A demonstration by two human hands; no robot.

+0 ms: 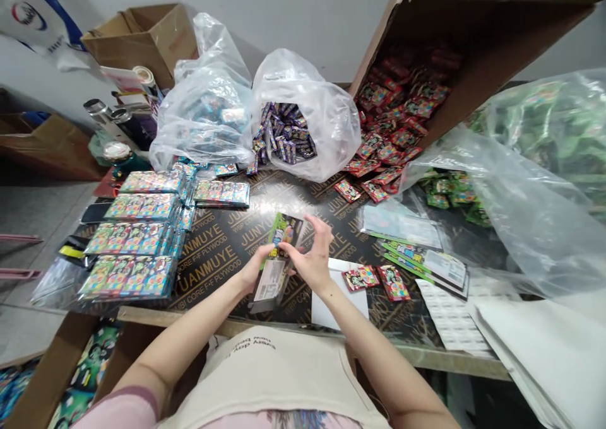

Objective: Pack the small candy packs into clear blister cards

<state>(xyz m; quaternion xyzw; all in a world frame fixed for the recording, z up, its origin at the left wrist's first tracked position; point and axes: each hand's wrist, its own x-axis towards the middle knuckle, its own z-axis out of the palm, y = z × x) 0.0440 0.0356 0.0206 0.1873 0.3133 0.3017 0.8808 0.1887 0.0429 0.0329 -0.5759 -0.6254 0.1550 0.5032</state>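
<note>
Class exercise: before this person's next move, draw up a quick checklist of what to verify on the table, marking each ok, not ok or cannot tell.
1. Packet held: the left hand and right hand both pinch the clear-sleeved packet: ok.
2. Wrapped bundles lie in rows on the plywood board: ok.
3. Red packets contained in the tipped cardboard carton: not ok, many have spilled onto the board.
4. Nearest red packet apart from the white sheet: cannot tell, their edges lie very close.
</note>
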